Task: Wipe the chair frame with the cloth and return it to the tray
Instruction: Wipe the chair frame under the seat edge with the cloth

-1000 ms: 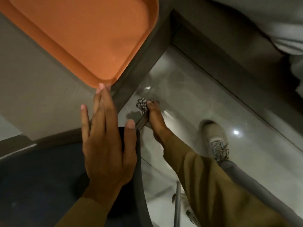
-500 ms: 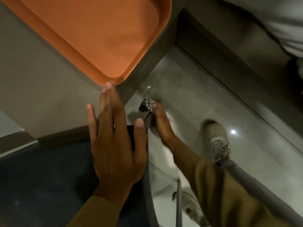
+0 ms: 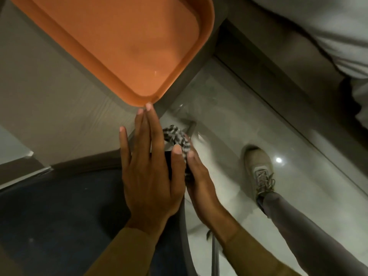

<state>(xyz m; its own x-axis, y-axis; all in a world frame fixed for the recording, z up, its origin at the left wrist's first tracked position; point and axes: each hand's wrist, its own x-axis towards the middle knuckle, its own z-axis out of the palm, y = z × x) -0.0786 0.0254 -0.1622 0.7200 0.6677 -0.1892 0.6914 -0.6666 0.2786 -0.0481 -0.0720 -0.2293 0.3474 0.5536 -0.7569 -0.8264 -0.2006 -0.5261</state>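
While our left hand (image 3: 148,176) lies flat and open on the chair seat (image 3: 59,216), our right hand (image 3: 199,182), clamped on the cloth (image 3: 176,136), sits just below the tray (image 3: 83,62) on the bench (image 3: 49,116).

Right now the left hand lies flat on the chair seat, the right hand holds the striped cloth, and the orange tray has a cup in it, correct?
Not quite: the head view shows the orange tray holding nothing. The left hand, right hand and striped cloth are as you describe.
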